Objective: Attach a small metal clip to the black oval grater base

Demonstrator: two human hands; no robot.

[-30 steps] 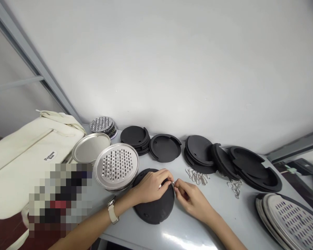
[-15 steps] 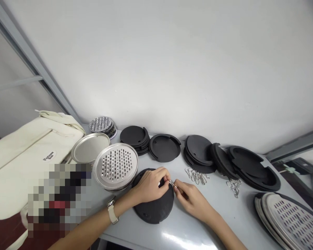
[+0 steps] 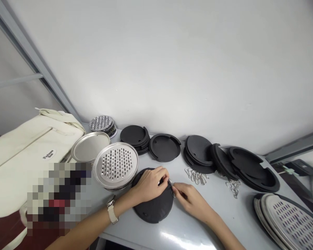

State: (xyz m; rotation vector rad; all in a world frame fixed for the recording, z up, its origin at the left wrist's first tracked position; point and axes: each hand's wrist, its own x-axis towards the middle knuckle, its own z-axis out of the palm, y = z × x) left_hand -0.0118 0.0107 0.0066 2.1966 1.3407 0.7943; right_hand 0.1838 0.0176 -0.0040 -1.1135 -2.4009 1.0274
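Note:
A round black disc (image 3: 156,210) with a small hole near its front edge lies flat before me, partly hidden by my left hand (image 3: 151,184). That hand rests over the disc, thumb and fingers closed in a pinch at a small wire spring clip (image 3: 171,182). From the other side, my right hand (image 3: 189,198) pinches the lower end of the same clip, beside the disc's right edge. Loose clips (image 3: 197,176) lie in a pile beyond my right hand, with more clips (image 3: 234,187) farther right.
Round metal graters (image 3: 116,166) and plain metal discs (image 3: 91,147) are stacked at left. Black lids (image 3: 165,148) line the wall, and larger black ones (image 3: 253,166) stand at right. Another grater stack (image 3: 292,218) is near right. A cream bag (image 3: 28,156) sits at the left.
My right hand has shifted slightly left and the clip has turned to a steeper angle between my fingers. The disc and my left hand stay nearly in place.

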